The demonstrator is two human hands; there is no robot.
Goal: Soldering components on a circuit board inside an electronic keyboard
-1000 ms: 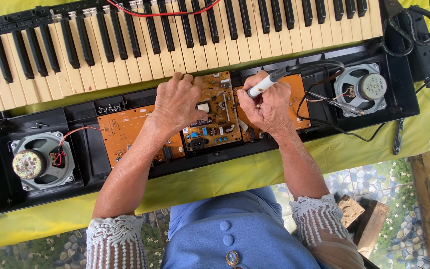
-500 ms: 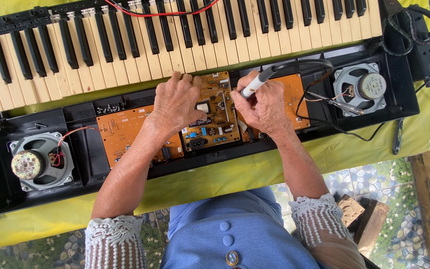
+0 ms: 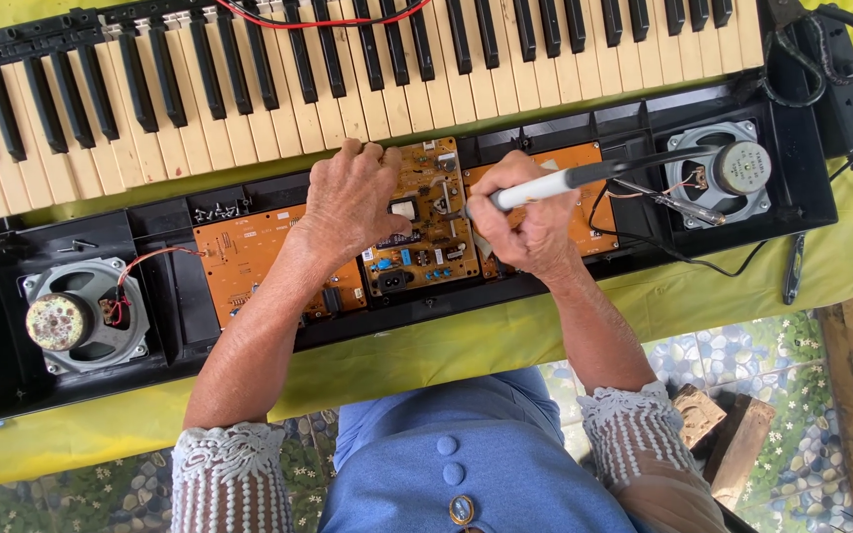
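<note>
Head: R hand [image 3: 530, 222] on soldering iron [image 3: 545, 185]

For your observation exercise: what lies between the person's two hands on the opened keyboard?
In the head view, the middle circuit board lies between the left hand and the right hand, which holds a soldering iron.

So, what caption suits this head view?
Left hand steadies the circuit board while right hand holds a soldering iron.
</note>
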